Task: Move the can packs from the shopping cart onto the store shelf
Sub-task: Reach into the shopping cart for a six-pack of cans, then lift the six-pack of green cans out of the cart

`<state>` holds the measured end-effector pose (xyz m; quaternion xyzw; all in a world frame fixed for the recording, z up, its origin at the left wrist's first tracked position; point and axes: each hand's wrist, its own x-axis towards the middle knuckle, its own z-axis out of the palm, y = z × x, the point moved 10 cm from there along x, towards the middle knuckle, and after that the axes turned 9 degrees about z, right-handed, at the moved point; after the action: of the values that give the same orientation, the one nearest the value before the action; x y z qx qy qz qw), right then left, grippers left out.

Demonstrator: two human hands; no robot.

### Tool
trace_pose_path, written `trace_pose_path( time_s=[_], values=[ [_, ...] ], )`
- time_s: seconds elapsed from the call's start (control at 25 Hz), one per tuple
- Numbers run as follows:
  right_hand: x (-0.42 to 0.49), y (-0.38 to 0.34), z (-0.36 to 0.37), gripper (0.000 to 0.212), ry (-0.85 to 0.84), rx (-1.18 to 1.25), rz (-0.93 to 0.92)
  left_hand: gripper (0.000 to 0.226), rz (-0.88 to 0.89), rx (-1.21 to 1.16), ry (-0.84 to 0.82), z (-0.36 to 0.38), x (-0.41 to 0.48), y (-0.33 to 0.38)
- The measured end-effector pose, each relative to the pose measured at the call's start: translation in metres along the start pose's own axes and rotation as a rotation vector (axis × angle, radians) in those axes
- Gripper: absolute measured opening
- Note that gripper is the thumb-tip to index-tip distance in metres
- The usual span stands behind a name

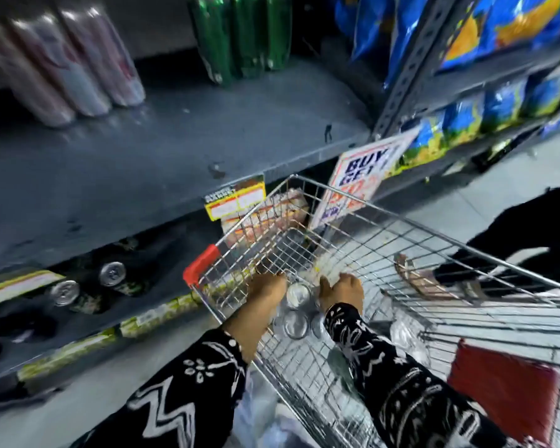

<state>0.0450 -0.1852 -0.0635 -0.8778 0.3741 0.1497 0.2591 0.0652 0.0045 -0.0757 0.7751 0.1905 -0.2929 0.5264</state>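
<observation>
— Cans inside?
— Yes, the can pack (296,313) sits low in the shopping cart (401,231); my left hand (265,291) and right hand (341,291) clasp its two sides.
— Around?
— The store shelf (175,140) is bare in front, with bottles (240,33) behind; a sign (362,176) reads "BUY".

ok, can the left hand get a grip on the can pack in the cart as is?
Probably yes. The left hand is already inside the cart against the left side of the can pack, with the right hand on the other side. Nothing sits between them; blur hides finger contact.
</observation>
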Motion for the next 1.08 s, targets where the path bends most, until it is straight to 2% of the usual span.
trace_pose_path(
  time_s=[0.08,0.16,0.2,0.28,0.4,0.52,0.68,0.8,0.88,1.0,1.08],
  values=[
    [0.010,0.049,0.016,0.080,-0.110,-0.166,0.329,0.041,-0.085,-0.059,-0.156,0.024,-0.003,-0.012],
    [0.014,0.090,0.023,0.092,-0.133,-0.112,0.518,0.032,-0.074,-0.107,-0.302,0.037,-0.017,-0.028],
    [0.016,0.099,0.025,0.095,-0.128,-0.070,0.568,0.028,-0.057,-0.050,-0.335,0.043,-0.018,-0.034],
    [0.021,0.103,0.031,0.099,-0.167,-0.004,0.599,0.035,-0.083,0.015,-0.267,0.045,-0.006,-0.035],
    [0.022,0.101,0.030,0.098,-0.249,0.020,0.602,0.034,-0.318,0.145,-0.128,0.047,0.005,-0.041],
    [0.005,0.089,0.004,0.089,-0.217,0.115,0.555,0.043,-0.278,0.085,-0.039,0.042,0.009,-0.036],
    [-0.013,0.045,-0.056,0.080,-0.089,0.345,0.401,0.044,0.062,0.147,0.162,-0.009,-0.024,0.038],
    [-0.037,-0.006,-0.121,0.086,0.048,0.498,0.198,0.039,0.286,-0.036,0.245,-0.052,-0.066,0.091],
    [-0.046,-0.037,-0.161,0.075,0.095,0.535,0.119,0.036,0.344,-0.115,0.313,-0.074,-0.084,0.113],
    [-0.087,-0.118,-0.233,0.053,0.157,0.535,-0.160,0.029,0.504,-0.334,0.399,-0.140,-0.125,0.165],
    [-0.105,-0.167,-0.255,0.042,0.151,0.606,-0.288,0.039,0.564,-0.410,0.429,-0.187,-0.144,0.192]
  ],
)
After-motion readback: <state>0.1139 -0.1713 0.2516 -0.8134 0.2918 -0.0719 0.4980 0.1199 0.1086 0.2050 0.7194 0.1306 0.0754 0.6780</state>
